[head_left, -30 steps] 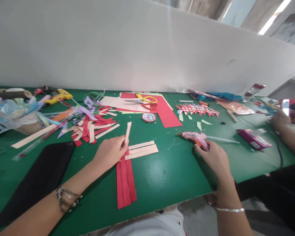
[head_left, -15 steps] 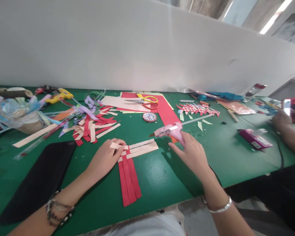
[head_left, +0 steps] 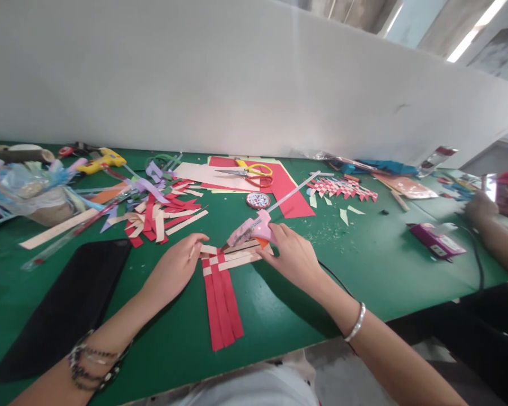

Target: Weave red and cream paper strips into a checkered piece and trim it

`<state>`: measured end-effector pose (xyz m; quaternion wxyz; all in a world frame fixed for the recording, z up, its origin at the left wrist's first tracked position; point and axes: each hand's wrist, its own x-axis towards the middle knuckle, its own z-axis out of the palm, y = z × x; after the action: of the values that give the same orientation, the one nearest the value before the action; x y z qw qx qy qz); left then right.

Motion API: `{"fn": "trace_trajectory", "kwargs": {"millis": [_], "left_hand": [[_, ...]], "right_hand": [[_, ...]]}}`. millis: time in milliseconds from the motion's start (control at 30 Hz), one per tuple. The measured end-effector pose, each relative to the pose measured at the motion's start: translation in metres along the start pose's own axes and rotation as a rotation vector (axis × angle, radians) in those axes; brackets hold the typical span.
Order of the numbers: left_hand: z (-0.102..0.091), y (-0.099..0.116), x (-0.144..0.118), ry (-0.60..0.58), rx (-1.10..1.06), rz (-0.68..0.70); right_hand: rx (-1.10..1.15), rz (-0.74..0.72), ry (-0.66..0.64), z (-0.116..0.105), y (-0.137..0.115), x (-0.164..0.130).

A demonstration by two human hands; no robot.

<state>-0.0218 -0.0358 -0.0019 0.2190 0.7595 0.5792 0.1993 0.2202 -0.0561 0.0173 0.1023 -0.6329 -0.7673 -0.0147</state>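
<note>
Right hand [head_left: 294, 256] has a clenched grip on pink glue gun [head_left: 254, 230] at frame centre, nozzle over woven paper strips [head_left: 222, 270]; left hand [head_left: 175, 268], grip released, presses them on green table [head_left: 279, 310].

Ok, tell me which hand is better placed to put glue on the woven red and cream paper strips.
Right. The right hand grips the pink glue gun, nozzle angled down at the woven red and cream paper strips. The left hand lies on the strips' left edge, pinning them down.
</note>
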Motion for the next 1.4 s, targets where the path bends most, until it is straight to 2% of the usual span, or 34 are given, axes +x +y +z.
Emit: {"fn": "trace_trajectory", "kwargs": {"millis": [300, 667, 1100, 1400], "left_hand": [[-0.001, 0.002, -0.001, -0.015, -0.007, -0.024], [-0.001, -0.001, 0.0, -0.017, -0.013, -0.035], [0.002, -0.003, 0.0, -0.003, -0.002, -0.003], [0.002, -0.004, 0.001, -0.017, -0.016, -0.036]], "right_hand": [[-0.042, -0.035, -0.036, 0.005, -0.005, 0.003], [-0.098, -0.051, -0.055, 0.0, -0.008, 0.0], [-0.139, -0.011, -0.05, -0.003, 0.003, -0.003], [-0.163, 0.044, -0.06, -0.007, 0.015, -0.007]]}}
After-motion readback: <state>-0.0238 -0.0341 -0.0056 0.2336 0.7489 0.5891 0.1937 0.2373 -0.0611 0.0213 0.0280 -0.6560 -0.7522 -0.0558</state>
